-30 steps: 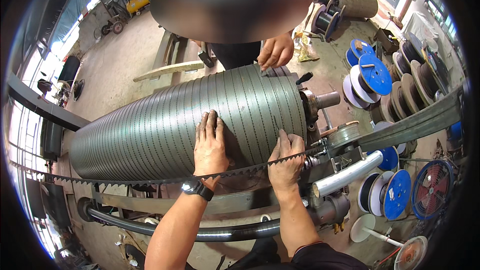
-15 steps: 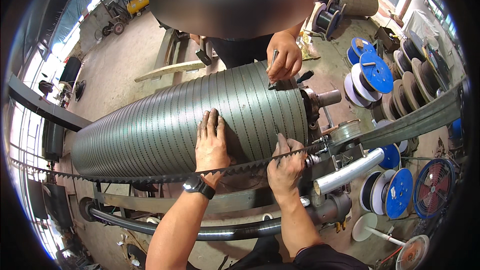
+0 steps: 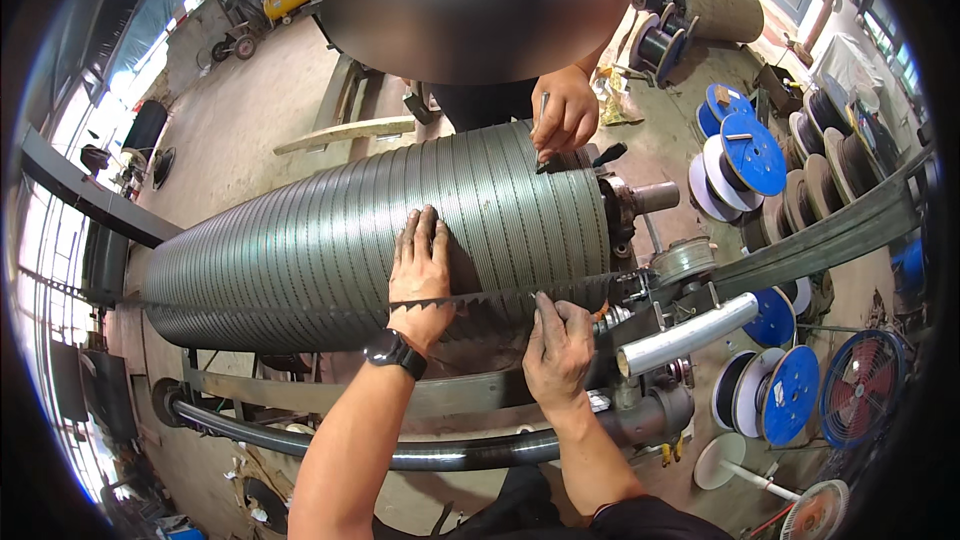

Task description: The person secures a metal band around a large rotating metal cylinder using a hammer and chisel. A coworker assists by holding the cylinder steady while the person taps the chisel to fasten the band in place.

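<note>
On ribbed roller (image 3: 300, 260): left hand (image 3: 418, 275) flat, unclenched | right hand (image 3: 560, 348) curled, grip unclear

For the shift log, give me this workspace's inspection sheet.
Surface: grey concrete floor, unevenly toned.
Job's things: large grey ribbed metallic cylinder; black toothed metal band crossing before it.
Clutter: blue, white round spools at right.
Hands: left hand on the cylinder, fingers extended; right hand by its near side, hold unclear.
Cables: dark strands wound on brown round spools.
Surroundings: co-worker's hand holding a slim metal tool at the cylinder's far side; round red-bladed fan.
</note>
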Motion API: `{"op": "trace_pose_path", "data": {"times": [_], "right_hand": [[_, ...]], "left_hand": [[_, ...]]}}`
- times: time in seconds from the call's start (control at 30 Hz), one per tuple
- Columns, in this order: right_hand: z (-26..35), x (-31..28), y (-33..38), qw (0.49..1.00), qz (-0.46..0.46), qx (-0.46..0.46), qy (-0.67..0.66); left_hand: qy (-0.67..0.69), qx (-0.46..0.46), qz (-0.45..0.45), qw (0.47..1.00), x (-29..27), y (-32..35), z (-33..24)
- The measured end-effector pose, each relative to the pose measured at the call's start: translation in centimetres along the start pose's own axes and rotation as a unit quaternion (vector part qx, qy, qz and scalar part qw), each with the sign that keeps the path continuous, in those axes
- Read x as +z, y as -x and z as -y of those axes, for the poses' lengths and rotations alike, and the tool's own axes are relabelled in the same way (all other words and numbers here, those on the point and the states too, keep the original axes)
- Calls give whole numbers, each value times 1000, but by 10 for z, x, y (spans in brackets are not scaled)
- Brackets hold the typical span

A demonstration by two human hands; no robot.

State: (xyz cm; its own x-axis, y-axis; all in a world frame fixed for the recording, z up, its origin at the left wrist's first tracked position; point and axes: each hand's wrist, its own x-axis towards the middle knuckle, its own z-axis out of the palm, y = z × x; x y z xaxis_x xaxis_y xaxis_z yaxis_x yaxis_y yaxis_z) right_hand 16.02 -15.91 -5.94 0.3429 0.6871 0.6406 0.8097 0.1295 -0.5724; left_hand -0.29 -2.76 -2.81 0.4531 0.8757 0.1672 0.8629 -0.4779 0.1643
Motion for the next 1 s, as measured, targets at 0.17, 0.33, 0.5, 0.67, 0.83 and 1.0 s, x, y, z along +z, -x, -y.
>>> {"op": "trace_pose_path", "data": {"times": [0.17,0.33,0.5,0.67,0.83,1.0], "right_hand": [[7,-18,10,997,36,-58,-24],[12,-43,31,989,90,-94,-69],[11,-70,48,982,133,-92,-96],[13,-94,55,981,151,-65,-100],[5,-111,62,982,160,-63,-77],[6,-121,64,979,175,-66,-79]], "left_hand": [[7,-1,-6,1000,0,-1,1],[-8,-9,11,1000,-3,0,-2],[-20,-17,41,999,-10,-5,-9],[-24,-29,46,998,-11,-2,-5],[-33,-23,46,998,-10,-3,-7],[-40,-12,44,998,-6,-3,-4]]}}
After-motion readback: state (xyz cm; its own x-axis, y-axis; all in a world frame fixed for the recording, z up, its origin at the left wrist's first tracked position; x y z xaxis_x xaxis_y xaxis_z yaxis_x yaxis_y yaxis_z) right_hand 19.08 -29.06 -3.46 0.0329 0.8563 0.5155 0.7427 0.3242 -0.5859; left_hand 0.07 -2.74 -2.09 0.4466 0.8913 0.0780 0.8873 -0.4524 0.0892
